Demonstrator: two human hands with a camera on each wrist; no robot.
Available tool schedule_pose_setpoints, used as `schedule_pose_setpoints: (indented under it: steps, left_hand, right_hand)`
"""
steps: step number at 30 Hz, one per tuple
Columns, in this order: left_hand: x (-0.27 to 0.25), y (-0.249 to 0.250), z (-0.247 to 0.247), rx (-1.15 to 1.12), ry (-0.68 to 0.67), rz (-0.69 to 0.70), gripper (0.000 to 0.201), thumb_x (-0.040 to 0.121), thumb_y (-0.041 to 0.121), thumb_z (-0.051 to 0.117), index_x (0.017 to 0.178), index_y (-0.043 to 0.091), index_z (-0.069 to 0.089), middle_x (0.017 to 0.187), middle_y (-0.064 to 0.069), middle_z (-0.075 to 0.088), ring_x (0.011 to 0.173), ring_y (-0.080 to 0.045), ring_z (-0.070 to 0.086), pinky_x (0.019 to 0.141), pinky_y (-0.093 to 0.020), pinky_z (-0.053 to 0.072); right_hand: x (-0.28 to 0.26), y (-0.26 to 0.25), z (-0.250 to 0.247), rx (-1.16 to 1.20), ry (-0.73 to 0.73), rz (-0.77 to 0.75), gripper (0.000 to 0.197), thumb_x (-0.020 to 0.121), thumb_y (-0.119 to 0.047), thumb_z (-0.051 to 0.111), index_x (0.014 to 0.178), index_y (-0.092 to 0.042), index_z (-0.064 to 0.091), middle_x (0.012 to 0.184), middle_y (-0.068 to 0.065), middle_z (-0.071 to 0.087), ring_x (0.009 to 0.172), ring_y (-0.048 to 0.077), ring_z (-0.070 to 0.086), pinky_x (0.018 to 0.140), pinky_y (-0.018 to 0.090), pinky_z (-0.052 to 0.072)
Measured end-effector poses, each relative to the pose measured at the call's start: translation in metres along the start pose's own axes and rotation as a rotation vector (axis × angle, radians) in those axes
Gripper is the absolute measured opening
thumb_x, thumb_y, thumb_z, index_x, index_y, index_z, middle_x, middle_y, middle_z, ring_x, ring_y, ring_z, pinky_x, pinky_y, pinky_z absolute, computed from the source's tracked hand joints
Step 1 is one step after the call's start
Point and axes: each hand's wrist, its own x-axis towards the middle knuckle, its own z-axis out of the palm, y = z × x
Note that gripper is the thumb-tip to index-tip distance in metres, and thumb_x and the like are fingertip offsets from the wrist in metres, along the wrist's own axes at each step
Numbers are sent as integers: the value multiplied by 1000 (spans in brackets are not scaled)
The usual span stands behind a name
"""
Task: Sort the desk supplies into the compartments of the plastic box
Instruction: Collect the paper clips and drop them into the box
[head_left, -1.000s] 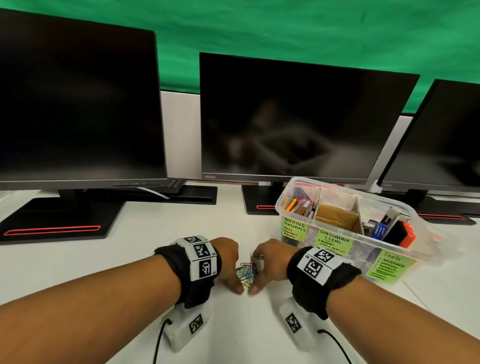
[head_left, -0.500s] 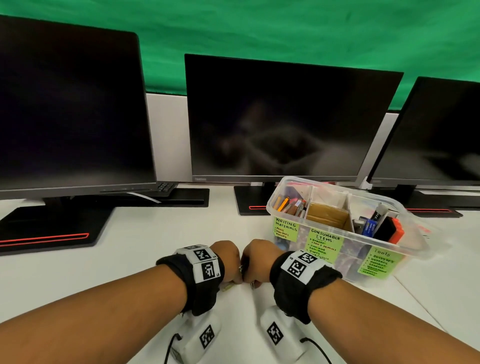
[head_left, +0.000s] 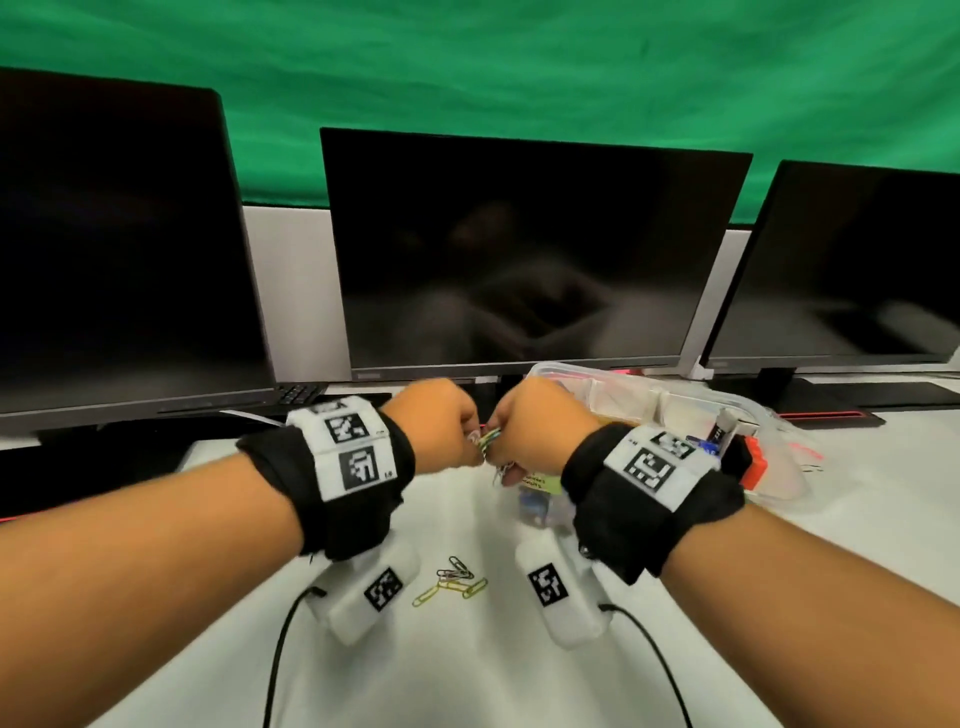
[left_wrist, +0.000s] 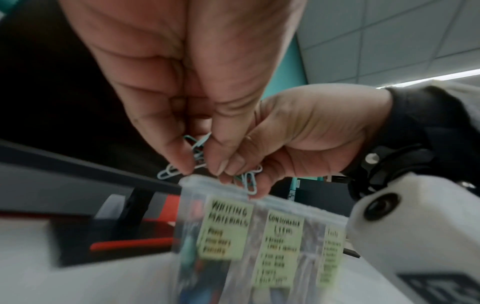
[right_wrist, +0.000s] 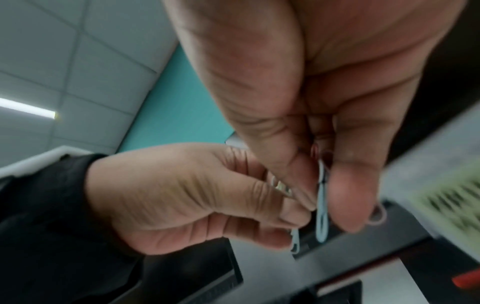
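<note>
Now lifted clear of the white desk (head_left: 857, 545), both hands sit higher than they did a second ago, when they were pressed down on the surface around a pile of clips. Three dark monitors (head_left: 530, 249) stand along the back in front of a green backdrop (head_left: 467, 62), as before.

To the right, the clear plastic box (head_left: 644, 395) stays where it was, partly hidden behind the right wrist; its front carries yellow labels (left_wrist: 226, 228) reading writing materials, consumable items and tools, and pens and an orange-and-black tool show in its right end.

In mid-air just in front of the box's left corner, the left hand (head_left: 441, 426) and the right hand (head_left: 540, 426) meet with fingers curled, each pinching part of a bunch of coloured paper clips (head_left: 488, 441). From the wrist views the clips look pale blue, some dangling below the fingertips (left_wrist: 187, 166) just above the box rim.

Below, between the two wrist cameras, a small cluster of loose clips (head_left: 454, 579), yellow and dark, lies on the desk; half a second ago the hands covered that spot.
</note>
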Motion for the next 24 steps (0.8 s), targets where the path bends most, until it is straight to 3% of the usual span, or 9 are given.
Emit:
schedule_pose_setpoints:
  steps: [3, 5, 9, 11, 14, 16, 19, 21, 24]
  left_hand:
    - [15, 22, -23, -8, 68, 41, 10, 79, 21, 70, 71, 17, 65, 66, 4, 55, 71, -16, 54, 57, -22, 41]
    - [30, 38, -31, -40, 99, 59, 10, 79, 21, 70, 72, 17, 65, 63, 7, 53, 74, -14, 56, 67, -27, 47]
    - [69, 74, -29, -65, 90, 90, 19, 82, 22, 69, 95, 9, 71, 90, -4, 71, 93, -20, 67, 81, -30, 52]
    - [88, 90, -21, -75, 53, 73, 21, 83, 24, 68, 97, 8, 70, 95, -6, 71, 96, -22, 67, 81, -32, 53]
    - [115, 105, -5, -117, -31, 44, 17, 82, 27, 70, 87, 11, 68, 80, 0, 65, 79, -18, 64, 69, -28, 49]
    - [129, 110, 4, -155, -64, 10, 22, 82, 27, 71, 93, 9, 71, 79, 1, 66, 73, -16, 62, 72, -29, 52]
    - [143, 114, 11, -189, -120, -34, 23, 81, 28, 71, 95, 10, 72, 82, 1, 69, 76, -15, 64, 83, -30, 54]
    - [151, 113, 12, -226, -159, -54, 13, 82, 25, 71, 84, 12, 70, 75, 2, 67, 71, -13, 63, 82, -27, 54]
    - [158, 112, 14, -276, -199, -49, 14, 83, 14, 69, 70, 12, 63, 69, -1, 63, 66, -13, 59, 75, -24, 52]
  right_hand:
    - [2, 0, -35, -22, 57, 14, 14, 81, -8, 70, 94, -2, 73, 84, 11, 75, 80, 27, 72, 83, 40, 58]
    - [6, 7, -57, -47, 133, 20, 13, 79, -8, 72, 90, -3, 74, 88, 16, 74, 81, 30, 72, 81, 43, 59]
    - [11, 33, -94, 52, 151, 102, 19, 80, 3, 68, 98, 2, 71, 80, 13, 69, 65, 24, 67, 74, 36, 60]
    - [16, 49, -105, 40, 137, 148, 20, 80, 4, 67, 100, 5, 70, 81, 15, 69, 66, 25, 67, 83, 39, 58]
    - [22, 69, -113, -21, 120, 207, 21, 80, -1, 70, 100, 1, 72, 93, 16, 74, 85, 28, 72, 89, 41, 55]
    - [29, 81, -116, -57, 111, 228, 20, 78, -3, 72, 98, 0, 73, 95, 15, 74, 90, 28, 71, 90, 40, 55]
    - [41, 93, -120, 28, 133, 273, 14, 78, 4, 69, 91, 1, 68, 82, 12, 69, 71, 24, 68, 76, 34, 59]
    - [48, 95, -122, 108, 142, 301, 21, 79, 7, 65, 100, 5, 65, 75, 10, 63, 63, 21, 64, 69, 31, 60]
    - [56, 97, -123, 101, 95, 341, 24, 83, 3, 64, 107, 5, 66, 91, 16, 71, 81, 25, 70, 86, 36, 57]
